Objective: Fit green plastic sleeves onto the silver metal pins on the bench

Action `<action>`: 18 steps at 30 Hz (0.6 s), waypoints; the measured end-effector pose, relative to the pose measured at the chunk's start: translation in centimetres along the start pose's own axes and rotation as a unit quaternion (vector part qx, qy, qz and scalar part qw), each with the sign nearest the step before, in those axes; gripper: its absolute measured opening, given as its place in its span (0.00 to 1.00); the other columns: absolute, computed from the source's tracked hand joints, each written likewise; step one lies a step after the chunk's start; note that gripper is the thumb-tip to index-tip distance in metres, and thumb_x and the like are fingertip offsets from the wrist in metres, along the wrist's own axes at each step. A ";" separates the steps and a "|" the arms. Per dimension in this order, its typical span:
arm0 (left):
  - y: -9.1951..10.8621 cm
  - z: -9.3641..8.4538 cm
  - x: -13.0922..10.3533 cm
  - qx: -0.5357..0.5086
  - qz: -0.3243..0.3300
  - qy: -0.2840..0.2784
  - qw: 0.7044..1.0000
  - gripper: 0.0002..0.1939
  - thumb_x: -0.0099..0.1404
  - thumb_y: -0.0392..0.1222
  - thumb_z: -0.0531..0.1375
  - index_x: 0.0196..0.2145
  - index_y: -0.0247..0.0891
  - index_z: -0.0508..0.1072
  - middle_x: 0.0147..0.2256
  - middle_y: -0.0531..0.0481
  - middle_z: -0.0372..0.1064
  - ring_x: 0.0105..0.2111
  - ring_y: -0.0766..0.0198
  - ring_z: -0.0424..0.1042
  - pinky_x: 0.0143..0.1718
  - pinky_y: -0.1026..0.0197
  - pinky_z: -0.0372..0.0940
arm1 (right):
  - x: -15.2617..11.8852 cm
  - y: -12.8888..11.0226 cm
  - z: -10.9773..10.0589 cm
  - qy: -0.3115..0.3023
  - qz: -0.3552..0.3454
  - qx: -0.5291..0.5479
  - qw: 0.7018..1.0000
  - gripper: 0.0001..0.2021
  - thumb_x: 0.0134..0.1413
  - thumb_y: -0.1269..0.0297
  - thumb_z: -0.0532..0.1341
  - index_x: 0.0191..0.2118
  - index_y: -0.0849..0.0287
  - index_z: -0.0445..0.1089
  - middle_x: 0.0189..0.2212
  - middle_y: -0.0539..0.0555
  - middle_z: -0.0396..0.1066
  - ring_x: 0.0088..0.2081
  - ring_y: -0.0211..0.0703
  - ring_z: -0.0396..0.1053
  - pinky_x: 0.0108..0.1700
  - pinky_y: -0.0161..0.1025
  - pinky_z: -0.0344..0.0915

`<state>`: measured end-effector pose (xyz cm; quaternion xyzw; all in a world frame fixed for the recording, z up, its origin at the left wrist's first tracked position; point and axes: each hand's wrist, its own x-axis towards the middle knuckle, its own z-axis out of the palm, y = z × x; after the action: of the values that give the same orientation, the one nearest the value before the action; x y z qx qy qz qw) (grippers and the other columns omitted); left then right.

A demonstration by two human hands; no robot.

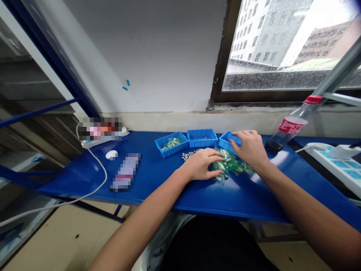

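Note:
A heap of small green plastic packets [231,164] lies on the blue table between my hands. My left hand [201,164] rests at the heap's left side, thumb and fingers apart, fingertips on or just over the packets. Behind that hand, partly covered by it, are small metal parts [188,154]. Over the heap's right side is my right hand [252,147], its thumb and fingers curved but apart near the rim of the right blue bin [223,143]. I see nothing held in it. The middle blue bin [202,143] has a few small pieces; the left blue bin [168,152] contains green packets.
A tilted-looking bottle [291,126] with dark liquid stands at the right, near a white power strip [345,165]. On the left are a blurred phone-shaped object [126,172], a white round object [111,154] and a white cable [103,167]. The wall and window rise behind the table.

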<state>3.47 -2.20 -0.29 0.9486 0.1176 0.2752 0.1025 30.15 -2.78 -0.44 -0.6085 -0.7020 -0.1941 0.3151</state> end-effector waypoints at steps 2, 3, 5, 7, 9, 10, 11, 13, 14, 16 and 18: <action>-0.1 0.1 0.0 0.013 -0.006 -0.011 1.000 0.21 0.72 0.53 0.65 0.55 0.38 0.79 0.56 0.38 0.77 0.58 0.48 0.75 0.60 0.47 0.67 | -0.1 -0.5 0.1 0.000 -0.003 0.015 1.000 0.15 0.66 0.58 0.60 0.50 0.58 0.79 0.45 0.63 0.81 0.51 0.65 0.70 0.52 0.58 0.65; -0.2 0.1 0.0 0.020 -0.008 -0.017 1.000 0.19 0.72 0.53 0.65 0.54 0.38 0.80 0.54 0.39 0.79 0.56 0.49 0.76 0.59 0.49 0.67 | -0.1 -0.8 0.1 0.000 -0.007 0.024 1.000 0.14 0.67 0.58 0.60 0.49 0.57 0.79 0.45 0.63 0.81 0.51 0.65 0.70 0.52 0.57 0.65; -0.2 -0.1 -0.1 0.035 -0.008 -0.027 0.999 0.16 0.74 0.51 0.62 0.50 0.39 0.81 0.50 0.41 0.81 0.53 0.52 0.78 0.55 0.51 0.67 | -0.1 -1.4 0.0 0.000 -0.017 0.039 0.999 0.13 0.67 0.57 0.60 0.48 0.56 0.79 0.44 0.62 0.81 0.51 0.64 0.71 0.52 0.57 0.64; -0.1 -0.2 -0.2 0.056 -0.006 -0.030 0.998 0.14 0.76 0.49 0.61 0.50 0.40 0.82 0.46 0.42 0.82 0.49 0.54 0.79 0.51 0.53 0.68 | -0.2 -1.9 -0.1 -0.006 -0.028 0.052 0.998 0.12 0.68 0.57 0.60 0.48 0.55 0.78 0.44 0.61 0.81 0.51 0.63 0.71 0.52 0.56 0.64; 0.0 -0.2 -0.2 0.081 -0.002 -0.026 0.996 0.15 0.77 0.48 0.59 0.51 0.39 0.81 0.43 0.43 0.82 0.46 0.55 0.80 0.48 0.53 0.68 | -0.2 -2.2 -0.2 -0.011 -0.036 0.071 0.997 0.11 0.68 0.58 0.61 0.48 0.55 0.78 0.45 0.60 0.81 0.51 0.62 0.72 0.51 0.56 0.65; 0.0 -0.1 -0.2 0.093 0.000 -0.021 0.995 0.14 0.78 0.47 0.59 0.51 0.39 0.81 0.42 0.43 0.82 0.44 0.56 0.80 0.47 0.54 0.68 | -0.2 -2.3 -0.3 -0.013 -0.040 0.084 0.996 0.11 0.68 0.58 0.61 0.47 0.55 0.77 0.45 0.59 0.81 0.50 0.62 0.72 0.51 0.56 0.66; 0.1 -0.1 -0.2 0.101 0.003 -0.016 0.995 0.14 0.78 0.47 0.58 0.50 0.39 0.81 0.42 0.43 0.82 0.43 0.56 0.80 0.46 0.54 0.68 | -0.2 -2.4 -0.3 -0.014 -0.043 0.097 0.994 0.10 0.68 0.58 0.61 0.47 0.55 0.77 0.45 0.59 0.81 0.50 0.62 0.72 0.51 0.56 0.66; 0.0 0.0 -0.2 0.106 0.009 -0.001 0.994 0.14 0.80 0.45 0.56 0.47 0.39 0.81 0.42 0.43 0.82 0.44 0.58 0.80 0.45 0.56 0.69 | -0.2 -2.7 -0.4 -0.011 -0.050 0.124 0.991 0.09 0.68 0.58 0.61 0.46 0.54 0.77 0.44 0.59 0.81 0.49 0.61 0.72 0.52 0.56 0.67; -0.1 0.0 -0.2 0.103 0.009 0.012 0.995 0.14 0.80 0.44 0.55 0.47 0.39 0.80 0.43 0.43 0.82 0.44 0.58 0.80 0.46 0.56 0.69 | -0.1 -2.9 -0.4 -0.007 -0.054 0.138 0.989 0.09 0.68 0.58 0.61 0.46 0.54 0.77 0.43 0.59 0.81 0.49 0.61 0.73 0.52 0.56 0.68; -0.3 0.1 -0.2 0.091 -0.002 0.051 0.995 0.14 0.81 0.43 0.54 0.47 0.39 0.80 0.44 0.44 0.82 0.46 0.58 0.80 0.48 0.56 0.70 | -0.1 -3.4 -0.6 0.003 -0.062 0.170 0.983 0.09 0.69 0.58 0.61 0.45 0.54 0.77 0.43 0.58 0.81 0.48 0.60 0.73 0.53 0.55 0.69; -0.5 0.0 -0.2 0.070 -0.028 0.105 0.992 0.13 0.81 0.43 0.54 0.48 0.39 0.79 0.45 0.44 0.82 0.47 0.58 0.80 0.49 0.54 0.71 | -0.1 -3.9 -0.9 0.007 -0.058 0.207 0.977 0.09 0.69 0.57 0.61 0.45 0.54 0.76 0.42 0.58 0.81 0.47 0.58 0.75 0.53 0.54 0.70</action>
<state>3.23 -1.82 -0.57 0.9156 0.1735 0.3615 0.0311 26.52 -4.12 0.57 -0.4872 -0.7588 -0.0672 0.4271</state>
